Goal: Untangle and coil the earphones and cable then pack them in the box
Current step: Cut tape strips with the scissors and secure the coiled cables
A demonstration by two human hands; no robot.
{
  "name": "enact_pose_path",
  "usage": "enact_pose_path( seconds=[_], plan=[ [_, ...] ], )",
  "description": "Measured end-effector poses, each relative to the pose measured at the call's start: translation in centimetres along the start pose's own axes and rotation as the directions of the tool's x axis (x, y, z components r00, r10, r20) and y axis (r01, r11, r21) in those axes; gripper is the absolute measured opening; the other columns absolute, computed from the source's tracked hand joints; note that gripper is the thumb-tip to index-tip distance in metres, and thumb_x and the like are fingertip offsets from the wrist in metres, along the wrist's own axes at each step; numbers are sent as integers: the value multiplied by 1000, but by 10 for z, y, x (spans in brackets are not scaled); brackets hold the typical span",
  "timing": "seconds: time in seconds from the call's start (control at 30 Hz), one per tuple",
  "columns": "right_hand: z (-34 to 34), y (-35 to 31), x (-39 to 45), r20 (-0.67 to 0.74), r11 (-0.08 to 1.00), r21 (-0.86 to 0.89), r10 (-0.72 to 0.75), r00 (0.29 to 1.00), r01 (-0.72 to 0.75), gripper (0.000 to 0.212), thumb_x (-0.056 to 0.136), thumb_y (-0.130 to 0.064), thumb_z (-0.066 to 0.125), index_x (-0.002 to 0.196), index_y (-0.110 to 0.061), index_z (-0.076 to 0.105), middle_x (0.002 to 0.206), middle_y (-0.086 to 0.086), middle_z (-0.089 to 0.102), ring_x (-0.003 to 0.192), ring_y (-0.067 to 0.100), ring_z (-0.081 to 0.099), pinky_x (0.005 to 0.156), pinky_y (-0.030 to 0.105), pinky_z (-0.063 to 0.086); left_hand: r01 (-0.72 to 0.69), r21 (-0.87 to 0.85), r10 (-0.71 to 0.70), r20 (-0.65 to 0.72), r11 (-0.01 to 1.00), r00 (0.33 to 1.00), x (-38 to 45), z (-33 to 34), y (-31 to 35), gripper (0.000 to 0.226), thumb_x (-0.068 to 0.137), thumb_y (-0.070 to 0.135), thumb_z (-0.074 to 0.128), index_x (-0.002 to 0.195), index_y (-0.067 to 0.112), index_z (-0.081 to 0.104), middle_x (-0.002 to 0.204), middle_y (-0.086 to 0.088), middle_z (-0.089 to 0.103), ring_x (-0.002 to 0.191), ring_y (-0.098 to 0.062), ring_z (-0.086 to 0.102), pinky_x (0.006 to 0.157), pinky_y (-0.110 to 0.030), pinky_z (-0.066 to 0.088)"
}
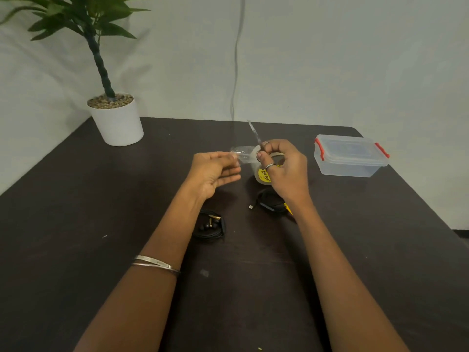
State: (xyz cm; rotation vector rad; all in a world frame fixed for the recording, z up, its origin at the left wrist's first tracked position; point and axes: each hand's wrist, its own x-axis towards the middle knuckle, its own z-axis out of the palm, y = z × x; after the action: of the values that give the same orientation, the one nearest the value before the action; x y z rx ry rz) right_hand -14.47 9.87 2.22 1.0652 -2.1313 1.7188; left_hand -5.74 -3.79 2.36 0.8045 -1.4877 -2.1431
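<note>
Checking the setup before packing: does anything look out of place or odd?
Nothing stands out. The earphones and cable lie coiled on the table; the box sits upright, lid on.

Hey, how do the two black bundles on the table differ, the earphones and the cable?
The earphones lie nearer the person, beside the left forearm; the cable lies farther off, partly hidden under the right wrist. The earphones show black buds and gold-coloured plugs inside their coil; the cable shows a small silvery connector sticking out to the left. Both are black, coiled, and resting on the dark table, outside the closed box.
</note>
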Motion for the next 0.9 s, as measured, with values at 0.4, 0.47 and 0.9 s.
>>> enact_pose_path(
  seconds=[0.4,0.47,0.9],
  plan=[
    [-37,-25,-16,487,841,185,370,791,-508,32,73,-33,76,77,-1,69,68,12,59,49,9,42,41,17,29,14,-96,1,157,995,988,-10,11,8,16,86,-4,61,98,3,69,75,-11,68,75,-22,67,70,-34,60],
    [-40,-26,-18,620,786,168,385,684,-595,35,75,-35,71,77,-1,66,72,15,64,45,10,39,35,16,23,0,-103,17,160,995,987,-10,10,10,17,87,-5,61,101,2,69,73,-11,68,75,-23,67,72,-35,60],
    [-42,-22,-14,773,653,102,423,473,-750,45,76,-43,66,72,-1,54,69,25,64,28,6,32,30,10,16,1,-79,13,178,997,984,-10,10,11,14,88,-1,61,98,3,70,76,-11,68,73,-20,66,79,-37,59]
  ],
)
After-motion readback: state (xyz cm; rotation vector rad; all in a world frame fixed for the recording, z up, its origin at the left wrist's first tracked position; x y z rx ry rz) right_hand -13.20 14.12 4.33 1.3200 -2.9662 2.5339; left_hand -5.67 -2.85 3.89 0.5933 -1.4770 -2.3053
